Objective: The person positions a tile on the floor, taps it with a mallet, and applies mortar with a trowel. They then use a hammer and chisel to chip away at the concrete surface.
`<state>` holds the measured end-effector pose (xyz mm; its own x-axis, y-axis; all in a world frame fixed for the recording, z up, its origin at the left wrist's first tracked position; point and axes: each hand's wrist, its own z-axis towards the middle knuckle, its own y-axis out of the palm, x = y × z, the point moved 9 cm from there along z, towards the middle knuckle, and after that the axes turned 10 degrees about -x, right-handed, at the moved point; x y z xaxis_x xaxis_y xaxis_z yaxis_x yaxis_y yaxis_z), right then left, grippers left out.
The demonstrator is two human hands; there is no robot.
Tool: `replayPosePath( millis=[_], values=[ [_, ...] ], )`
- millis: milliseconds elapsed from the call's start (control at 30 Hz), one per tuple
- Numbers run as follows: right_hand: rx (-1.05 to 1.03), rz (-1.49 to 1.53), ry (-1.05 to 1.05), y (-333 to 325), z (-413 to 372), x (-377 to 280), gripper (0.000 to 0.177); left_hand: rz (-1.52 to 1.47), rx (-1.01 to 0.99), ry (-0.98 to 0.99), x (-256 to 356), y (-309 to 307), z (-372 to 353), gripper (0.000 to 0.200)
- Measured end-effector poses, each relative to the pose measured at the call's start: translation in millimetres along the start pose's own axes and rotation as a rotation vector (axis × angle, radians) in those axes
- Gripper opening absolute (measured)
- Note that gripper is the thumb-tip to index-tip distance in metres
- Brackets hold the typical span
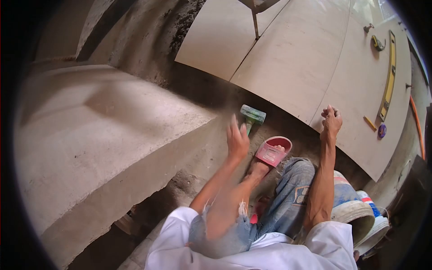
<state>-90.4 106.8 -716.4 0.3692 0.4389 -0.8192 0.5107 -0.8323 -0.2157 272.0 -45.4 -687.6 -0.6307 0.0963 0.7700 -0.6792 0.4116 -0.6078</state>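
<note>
My left hand (237,140), a little blurred, is beside a rubber mallet (253,114) with a green handle. Its fingers stretch upward and apart, overlapping the handle's lower end. The mallet's worn, dusty head points away from me, above the floor between the concrete ledge and the tiles. Over the near edge of the large beige tiles (297,58) is my right hand (331,120), its fingers curled and pressed together. I cannot tell whether something small is inside that pinch. A pink slide sandal (272,153) on my foot sits just below the mallet.
A rough concrete ledge (112,112) fills the left side. On the right tile lie a yellow spirit level (388,81), a tape measure (377,43), a purple round object (382,131) and a yellow stick (370,123). Buckets (355,211) stand by my right arm; an orange hose (417,123) runs beyond.
</note>
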Motion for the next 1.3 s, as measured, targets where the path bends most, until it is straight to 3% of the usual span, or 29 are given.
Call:
replayPosePath(
  millis=[133, 333, 433, 567, 700, 800, 933, 1067, 1167, 1200, 1300],
  values=[
    [0.035, -0.034, -0.063, -17.8, 0.0, 4.0, 0.024, -0.073, 0.068, -0.296, -17.0, -0.1, 88.5, 0.064],
    [0.116, -0.014, -0.054, -54.6, -1.5, 15.0, 0.021, 0.028, 0.248, -0.261, -32.3, -14.9, 133.5, 0.066],
    [0.133, 0.033, -0.06, -58.1, -2.8, 10.9, 0.02, 0.265, 0.02, -0.203, -17.1, 0.6, 139.5, 0.066],
    [0.143, 0.092, -0.072, -67.5, -4.7, 13.0, 0.02, 0.454, 0.146, -0.219, 31.2, -11.0, 127.5, 0.064],
    [0.122, 0.095, -0.046, -67.1, -5.7, 13.7, 0.016, 0.745, 0.002, -0.044, 49.9, 7.0, 141.9, 0.07],
    [0.117, 0.039, -0.035, -63.4, -4.0, 13.8, 0.016, 0.785, -0.054, 0.045, 52.3, 25.8, 133.7, 0.07],
    [0.075, 0.129, -0.094, -66.4, -0.6, 17.4, 0.017, 0.715, -0.134, 0.007, 52.6, 27.7, 134.4, 0.074],
    [0.115, 0.047, -0.085, -74.2, 1.3, 19.6, 0.02, 0.737, -0.063, -0.094, 42.8, 16.0, 144.2, 0.075],
    [0.206, -0.186, -0.148, -84.3, 5.3, 22.2, 0.024, 0.75, -0.03, -0.079, 44.0, 18.5, 147.1, 0.078],
    [0.221, -0.186, -0.111, -88.5, 5.7, 25.9, 0.034, 0.751, -0.036, -0.077, 46.7, 22.4, 148.9, 0.079],
    [0.249, -0.158, -0.07, -97.5, 6.9, 32.0, 0.036, 0.756, -0.009, -0.024, 51.5, 36.5, 156.1, 0.08]
  ],
)
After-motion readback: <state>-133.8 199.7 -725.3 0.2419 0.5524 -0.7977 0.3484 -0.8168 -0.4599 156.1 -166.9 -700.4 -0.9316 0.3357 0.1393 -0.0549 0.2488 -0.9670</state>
